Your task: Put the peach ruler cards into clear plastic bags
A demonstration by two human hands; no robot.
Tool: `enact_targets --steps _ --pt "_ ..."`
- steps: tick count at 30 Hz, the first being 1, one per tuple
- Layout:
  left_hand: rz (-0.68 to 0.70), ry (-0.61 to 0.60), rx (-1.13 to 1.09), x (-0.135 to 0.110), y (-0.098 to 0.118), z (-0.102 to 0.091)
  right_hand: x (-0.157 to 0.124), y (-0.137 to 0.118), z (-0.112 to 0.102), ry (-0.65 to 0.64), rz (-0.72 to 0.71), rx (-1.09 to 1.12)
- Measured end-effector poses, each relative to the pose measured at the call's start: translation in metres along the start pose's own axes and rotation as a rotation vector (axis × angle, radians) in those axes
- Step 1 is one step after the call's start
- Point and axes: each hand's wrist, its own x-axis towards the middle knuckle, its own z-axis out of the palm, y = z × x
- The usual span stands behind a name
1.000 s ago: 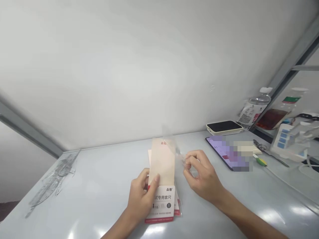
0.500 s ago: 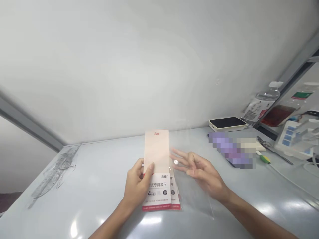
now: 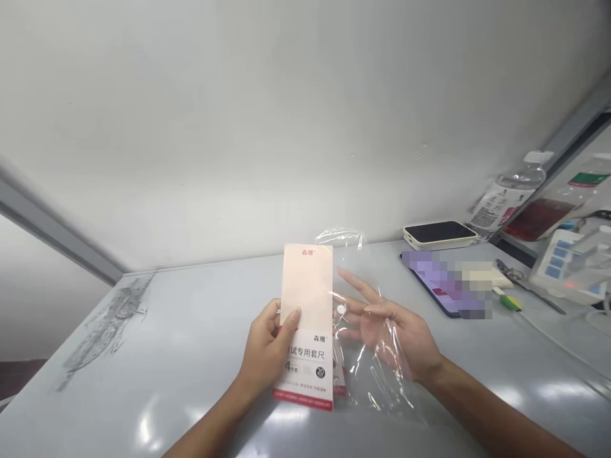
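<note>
Head camera, looking down: a card packet (image 3: 306, 324) stands upright in the person's left hand (image 3: 261, 353), held up over the middle of the bench (image 3: 191, 343). Its upper part is a plain peach-coloured panel with a small red logo. Its lower part is a white band with dark Chinese print and a red strip along the bottom edge. The left fingers (image 3: 272, 324) curl behind the packet and the thumb presses on its front, so it is firmly gripped.

A second red-edged card (image 3: 339, 381) shows just behind the packet's lower right side. A clear plastic bag (image 3: 377, 362), creased and glinting, rises from beside the packet, with its crumpled top edge just past the packet's top corner. No card sits plainly inside it, though whether the second card is inside is hard to tell. A small white round sticker (image 3: 341, 310) sits on the film.

The right hand (image 3: 394, 337) is open with its fingers (image 3: 356, 280) spread, gripping nothing, and the bag lies across them.

Farther right on the bench lie a phone with a blurred screen (image 3: 443, 286), a cream-and-black device (image 3: 439, 234), scissors (image 3: 508, 271) and a plastic bottle (image 3: 506, 197).
</note>
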Motion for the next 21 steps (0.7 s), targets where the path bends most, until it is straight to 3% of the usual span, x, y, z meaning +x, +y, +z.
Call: enact_targets --steps 6,14,21 --pt "0.112 0.182 0.339 0.0 -0.001 -0.003 0.003 0.002 0.002 -0.032 0.141 0.123" --pt "0.118 0.227 0.403 -0.001 -0.002 -0.001 0.002 0.014 0.006 -0.023 0.216 0.185" --pt "0.228 0.33 0.604 -0.003 0.002 -0.003 0.001 0.01 0.001 -0.018 0.278 0.191"
